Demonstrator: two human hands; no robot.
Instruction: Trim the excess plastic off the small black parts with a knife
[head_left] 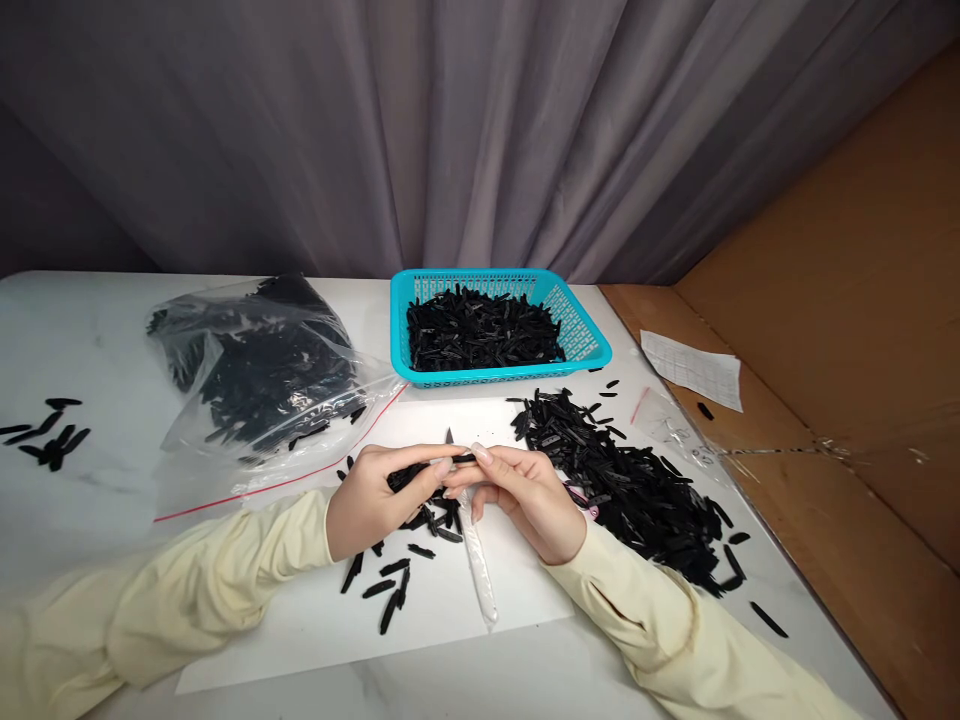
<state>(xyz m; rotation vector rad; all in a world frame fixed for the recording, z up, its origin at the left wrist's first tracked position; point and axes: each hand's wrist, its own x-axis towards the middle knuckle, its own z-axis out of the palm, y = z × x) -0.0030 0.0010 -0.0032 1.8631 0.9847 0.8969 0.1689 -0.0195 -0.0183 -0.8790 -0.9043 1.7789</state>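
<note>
white table [97,325], basket [502,376] at twelve; my left hand [377,498], right hand [531,492] pinch black strip [466,458], likely inspecting; next needs steady grip.

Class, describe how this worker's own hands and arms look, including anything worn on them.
The left hand and right hand are bare, with no gloves visible. The left sleeve and right sleeve are long, pale cream-yellow and loose, with many soft wrinkles, and end around the wrists. No printed markings show on either sleeve.
</note>
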